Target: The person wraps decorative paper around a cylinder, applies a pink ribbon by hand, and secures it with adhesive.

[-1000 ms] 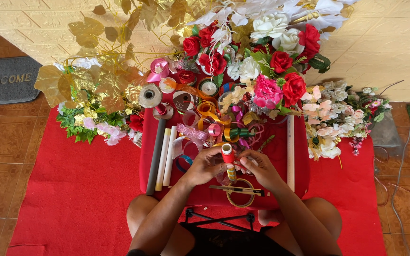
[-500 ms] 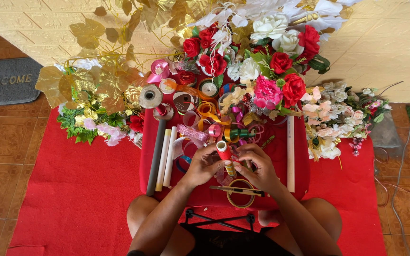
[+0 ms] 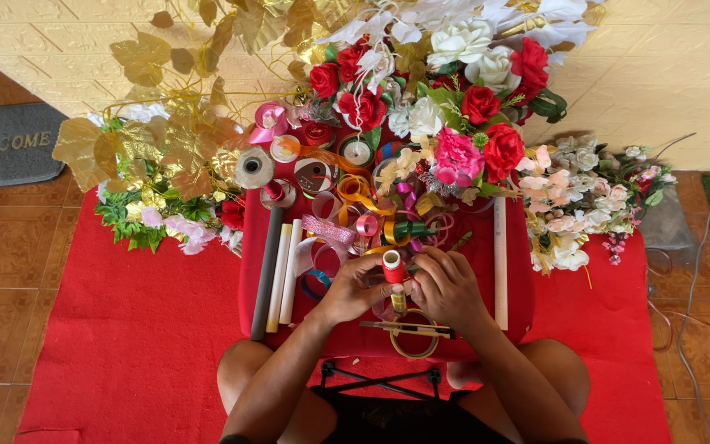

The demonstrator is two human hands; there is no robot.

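Note:
My left hand and my right hand meet over a small red-covered table. Between them stands a glue stick with a red cap and a yellow body, held upright by both hands. My right fingers curl over the stick's right side, my left thumb and fingers press its left side. Just below the hands lie scissors across a roll of tape. Ribbon spools and loose curls of ribbon crowd the table beyond the hands.
Three rolled sticks, grey and cream, lie left of my hands; a white rod lies right. Artificial flower bunches and gold leaves ring the table's far side. A red mat, a doormat and cables lie around.
The glue stick has shifted slightly up and left between my hands. My fingers have closed a little tighter around it.

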